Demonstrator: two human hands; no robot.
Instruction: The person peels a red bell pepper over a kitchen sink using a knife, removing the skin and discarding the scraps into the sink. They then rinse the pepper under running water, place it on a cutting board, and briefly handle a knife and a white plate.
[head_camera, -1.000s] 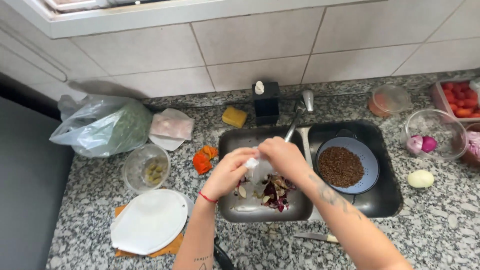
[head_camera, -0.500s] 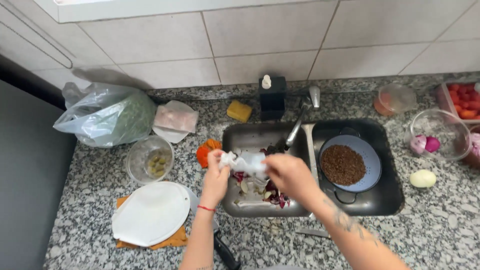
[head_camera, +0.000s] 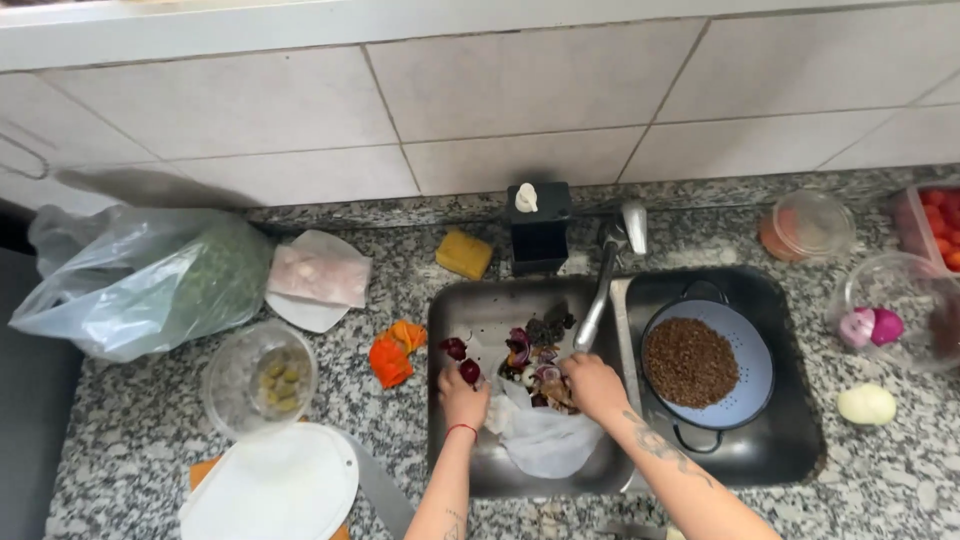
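Both hands are down in the left basin of a steel sink (head_camera: 470, 310). My left hand (head_camera: 463, 395) pinches a dark red onion peel. My right hand (head_camera: 592, 386) rests on a heap of purple and brown vegetable scraps (head_camera: 535, 355) and grips some of them. A thin clear plastic bag (head_camera: 548, 440) lies spread on the basin floor just below both hands. The tap spout (head_camera: 597, 300) reaches over the scraps.
A blue colander of brown grains (head_camera: 712, 362) fills the right basin. Left of the sink lie orange peels (head_camera: 395, 352), a glass bowl of olives (head_camera: 262, 378), a white plate (head_camera: 272, 490), a knife blade (head_camera: 380, 492) and a plastic bag of greens (head_camera: 140, 275). Right: glass bowl, peeled onion (head_camera: 866, 404).
Both hands dropped from holding the clear bag up above the basin to the sink floor. The bag now lies flat and the hands are on the scraps.
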